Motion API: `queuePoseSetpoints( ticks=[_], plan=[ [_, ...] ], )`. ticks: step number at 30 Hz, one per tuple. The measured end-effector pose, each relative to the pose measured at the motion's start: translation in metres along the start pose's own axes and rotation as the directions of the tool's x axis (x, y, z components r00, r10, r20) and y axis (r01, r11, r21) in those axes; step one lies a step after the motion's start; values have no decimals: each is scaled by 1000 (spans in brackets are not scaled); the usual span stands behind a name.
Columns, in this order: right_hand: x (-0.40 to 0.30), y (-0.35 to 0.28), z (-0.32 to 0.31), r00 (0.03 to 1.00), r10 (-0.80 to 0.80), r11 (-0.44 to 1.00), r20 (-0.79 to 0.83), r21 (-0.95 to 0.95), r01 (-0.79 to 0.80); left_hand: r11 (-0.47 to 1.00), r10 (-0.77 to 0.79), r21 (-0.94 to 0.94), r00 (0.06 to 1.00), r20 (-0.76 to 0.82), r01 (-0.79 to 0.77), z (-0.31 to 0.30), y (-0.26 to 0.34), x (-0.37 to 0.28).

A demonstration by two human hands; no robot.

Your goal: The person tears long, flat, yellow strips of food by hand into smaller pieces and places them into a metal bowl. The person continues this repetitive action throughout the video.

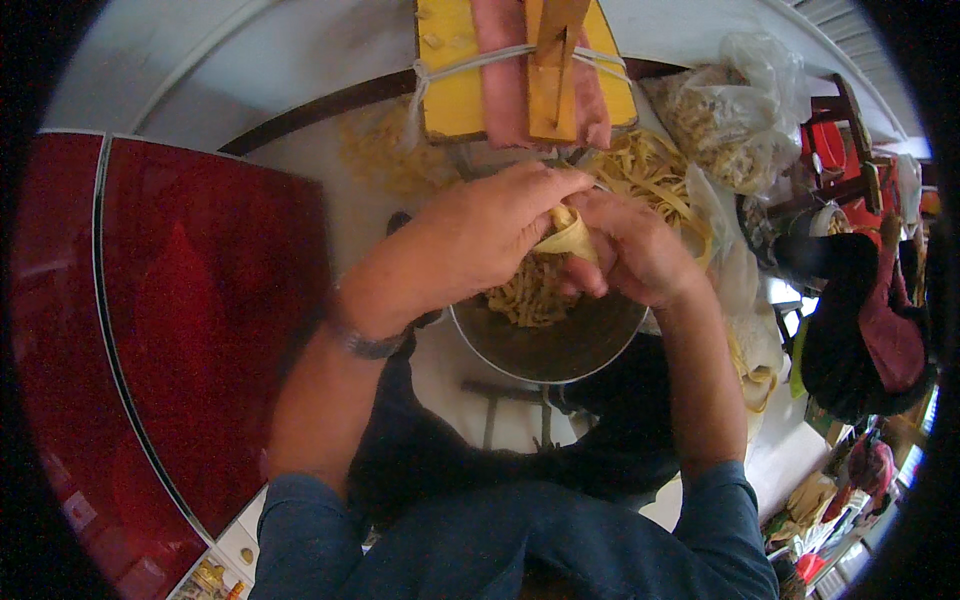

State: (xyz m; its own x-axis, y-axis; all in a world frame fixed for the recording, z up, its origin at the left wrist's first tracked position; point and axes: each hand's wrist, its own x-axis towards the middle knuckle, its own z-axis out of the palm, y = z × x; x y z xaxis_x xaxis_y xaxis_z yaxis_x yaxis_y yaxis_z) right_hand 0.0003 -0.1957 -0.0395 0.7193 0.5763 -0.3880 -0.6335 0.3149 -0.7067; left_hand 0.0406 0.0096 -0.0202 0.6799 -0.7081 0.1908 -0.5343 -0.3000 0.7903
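Note:
My left hand (472, 232), with a dark watch on its wrist, meets my right hand (637, 240) above a round metal bowl (551, 367). Between them is a pale yellow, flat strip (568, 238) curled into a loop. Both hands hold it, and their fingers partly cover it. Many short, tan cut pieces (525, 300) lie in the bowl below. Just beyond my hands stands a yellow board (450, 90) with a pink cloth band (504, 97) and a wooden block (551, 105), bound across with white cord.
Long pale strips (649, 172) are heaped right of the board, beside a clear plastic bag (739, 127) of short pieces. Scattered pieces (390, 150) lie to the left. Glossy red panels (202, 315) stand at my left. At far right are a wooden chair (840, 150) and a dark-clad person (840, 337).

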Motion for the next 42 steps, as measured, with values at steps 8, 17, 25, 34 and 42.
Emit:
queuePoseSetpoints(
  ticks=[8,17,25,34,42],
  plan=[
    [3,-7,17,920,-261,790,-292,-613,30,986,-166,28,986,-8,166,-3,0,-2],
    [-6,-14,17,897,-319,896,-307,-405,181,605,-371,-691,908,194,395,-10,3,-3],
    [-5,-11,16,897,-103,989,-430,-144,44,992,-105,-85,978,-182,91,18,18,2],
    [-1,0,46,908,-104,988,-405,-144,49,981,-139,92,956,-256,168,15,11,-3],
    [-5,-12,35,952,-172,882,-253,-470,35,890,-304,191,851,-428,414,-19,4,-7]
  ],
)
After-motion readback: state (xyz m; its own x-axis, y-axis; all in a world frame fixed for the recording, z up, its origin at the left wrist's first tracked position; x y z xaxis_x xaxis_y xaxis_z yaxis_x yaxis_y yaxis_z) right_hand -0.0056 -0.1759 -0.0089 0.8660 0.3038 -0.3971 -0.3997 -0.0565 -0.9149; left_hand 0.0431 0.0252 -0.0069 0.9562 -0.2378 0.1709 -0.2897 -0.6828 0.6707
